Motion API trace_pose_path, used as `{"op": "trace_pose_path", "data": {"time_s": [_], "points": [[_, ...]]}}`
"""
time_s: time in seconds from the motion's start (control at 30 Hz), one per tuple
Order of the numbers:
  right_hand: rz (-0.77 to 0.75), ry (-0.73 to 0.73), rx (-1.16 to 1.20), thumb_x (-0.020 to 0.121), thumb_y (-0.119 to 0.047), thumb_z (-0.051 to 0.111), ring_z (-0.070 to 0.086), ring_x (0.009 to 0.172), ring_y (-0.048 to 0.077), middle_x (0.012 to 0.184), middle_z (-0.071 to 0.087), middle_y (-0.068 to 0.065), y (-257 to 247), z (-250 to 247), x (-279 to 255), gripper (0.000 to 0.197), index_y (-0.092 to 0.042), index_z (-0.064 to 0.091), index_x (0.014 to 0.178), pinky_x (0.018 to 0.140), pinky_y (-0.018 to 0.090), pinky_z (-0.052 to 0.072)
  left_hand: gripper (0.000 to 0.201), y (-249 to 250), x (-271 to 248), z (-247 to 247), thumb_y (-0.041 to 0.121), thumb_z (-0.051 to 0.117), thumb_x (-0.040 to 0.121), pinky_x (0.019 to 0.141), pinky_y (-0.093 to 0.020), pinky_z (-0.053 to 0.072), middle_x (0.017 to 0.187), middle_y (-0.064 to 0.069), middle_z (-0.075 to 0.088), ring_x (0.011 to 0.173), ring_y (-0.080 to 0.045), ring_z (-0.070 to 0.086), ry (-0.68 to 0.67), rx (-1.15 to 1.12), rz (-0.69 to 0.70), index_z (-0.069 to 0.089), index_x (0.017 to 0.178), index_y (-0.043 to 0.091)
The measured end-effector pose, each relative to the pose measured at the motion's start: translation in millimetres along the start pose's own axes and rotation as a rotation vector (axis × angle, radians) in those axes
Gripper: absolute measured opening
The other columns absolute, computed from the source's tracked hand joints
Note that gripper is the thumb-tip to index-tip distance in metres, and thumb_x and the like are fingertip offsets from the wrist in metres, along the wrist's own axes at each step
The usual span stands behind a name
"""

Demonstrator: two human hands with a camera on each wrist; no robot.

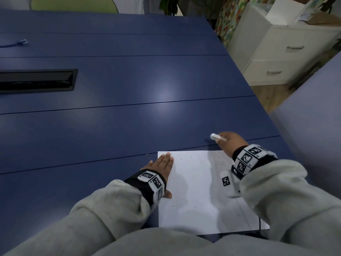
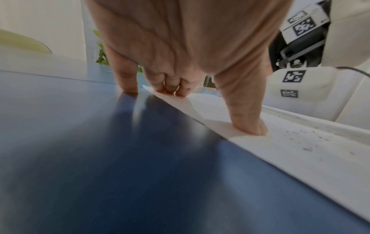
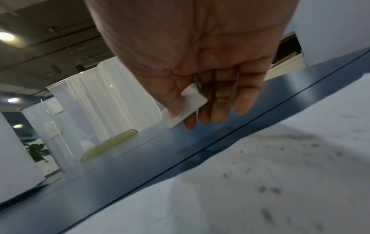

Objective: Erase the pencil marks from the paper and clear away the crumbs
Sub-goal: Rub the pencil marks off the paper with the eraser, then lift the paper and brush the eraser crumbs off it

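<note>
Head view: one paper [image 1: 199, 191], one eraser [image 1: 216, 137].

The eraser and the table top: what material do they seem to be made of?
Eraser: probably white vinyl or rubber, matt, with greyish smudges, pinched in the right hand. Table: likely laminated or painted board, smooth blue satin surface that reflects the lamp softly.

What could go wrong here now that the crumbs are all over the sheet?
The left hand pins only the paper's left edge, so a sweep could slide or crease it. Crumbs may scatter onto the blue table. The right hand holds the eraser loosely and could drop it.
</note>
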State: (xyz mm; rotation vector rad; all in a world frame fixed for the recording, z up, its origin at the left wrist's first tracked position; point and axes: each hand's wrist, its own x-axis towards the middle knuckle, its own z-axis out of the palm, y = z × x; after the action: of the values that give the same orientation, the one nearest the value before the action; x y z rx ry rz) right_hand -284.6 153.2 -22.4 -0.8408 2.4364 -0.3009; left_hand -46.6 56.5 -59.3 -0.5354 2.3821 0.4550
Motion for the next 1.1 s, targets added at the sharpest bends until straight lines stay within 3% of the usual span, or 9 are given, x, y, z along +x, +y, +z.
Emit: {"op": "trace_pose_path", "data": {"time_s": [0.17,0.27,0.33,0.43,0.57,0.83,0.9,1.0,1.1], "points": [[0.033,0.006,-0.030,0.095,-0.045,0.047,0.052,0.074,0.026,0.075,0.055,0.006,2,-6,30,0.038,-0.012,0.057,0.079,0.064,0.030,0.038,0.114,-2,-1,1,0.053,0.064,0.084,0.118,-0.038,-0.001,0.157,-0.002,-0.027,0.146,-0.017,-0.017,0.003,-0.015,0.005,-0.020,0.150,0.013],[0.064,-0.013,0.054,0.090,-0.051,0.054,0.055,0.082,0.022,0.085,0.060,0.004,3,-7,41,0.037,-0.014,0.062,0.092,0.078,0.031,0.043,0.114,-4,-1,1,0.054,0.063,0.084,0.118,-0.037,-0.002,0.156,-0.002,-0.028,0.146,-0.017,-0.018,-0.010,-0.012,0.009,-0.020,0.149,0.013],[0.076,0.015,0.085,0.086,-0.049,0.061,0.056,0.086,0.022,0.092,0.062,0.003,4,-9,42,0.035,-0.016,0.063,0.098,0.078,0.029,0.042,0.113,-4,-1,1,0.054,0.063,0.084,0.118,-0.038,-0.002,0.156,-0.002,-0.029,0.146,-0.017,-0.019,-0.019,-0.006,0.009,-0.021,0.149,0.013],[0.089,0.080,0.104,0.086,-0.038,0.065,0.057,0.098,0.024,0.108,0.060,0.003,10,-13,32,0.034,-0.015,0.061,0.111,0.079,0.028,0.041,0.113,-4,-2,0,0.055,0.061,0.085,0.118,-0.037,-0.002,0.156,-0.002,-0.029,0.146,-0.017,-0.019,-0.022,0.006,0.013,-0.021,0.149,0.013],[0.131,0.154,0.214,0.087,-0.031,0.065,0.052,0.119,0.025,0.134,0.051,0.005,37,-19,3,0.039,-0.019,0.056,0.123,0.093,0.032,0.040,0.112,-4,-5,-3,0.054,0.061,0.086,0.118,-0.037,-0.002,0.155,-0.003,-0.030,0.146,-0.018,-0.019,-0.032,0.010,0.026,-0.022,0.149,0.013],[0.310,0.173,0.216,0.082,-0.037,0.066,0.057,0.111,0.026,0.122,0.058,0.007,125,-5,-69,0.015,-0.028,0.062,0.094,0.096,0.037,0.044,0.111,-1,-9,-8,0.052,0.061,0.087,0.118,-0.036,-0.003,0.156,-0.003,-0.029,0.146,-0.017,-0.018,-0.034,-0.013,0.030,-0.021,0.149,0.012],[0.332,0.130,0.203,0.079,-0.038,0.063,0.058,0.108,0.028,0.113,0.062,0.010,144,3,-80,0.019,-0.023,0.064,0.090,0.095,0.040,0.045,0.108,0,-10,-9,0.050,0.060,0.088,0.118,-0.037,-0.003,0.156,-0.004,-0.028,0.147,-0.018,-0.017,-0.024,-0.020,0.021,-0.020,0.150,0.010],[0.342,0.075,0.139,0.087,-0.028,0.060,0.058,0.107,0.030,0.111,0.062,0.014,155,12,-98,0.026,-0.009,0.065,0.104,0.089,0.034,0.043,0.103,3,-14,-7,0.048,0.058,0.090,0.119,-0.036,-0.003,0.156,-0.006,-0.028,0.147,-0.020,-0.016,-0.005,-0.039,-0.010,-0.017,0.150,0.009],[0.333,0.045,0.068,0.091,-0.031,0.058,0.051,0.120,0.026,0.133,0.052,0.010,161,21,-110,0.044,-0.010,0.052,0.130,0.094,0.030,0.038,0.101,6,-22,-4,0.048,0.057,0.090,0.119,-0.035,0.000,0.157,-0.007,-0.024,0.147,-0.021,-0.013,0.053,-0.063,-0.081,-0.012,0.152,0.009]]}}
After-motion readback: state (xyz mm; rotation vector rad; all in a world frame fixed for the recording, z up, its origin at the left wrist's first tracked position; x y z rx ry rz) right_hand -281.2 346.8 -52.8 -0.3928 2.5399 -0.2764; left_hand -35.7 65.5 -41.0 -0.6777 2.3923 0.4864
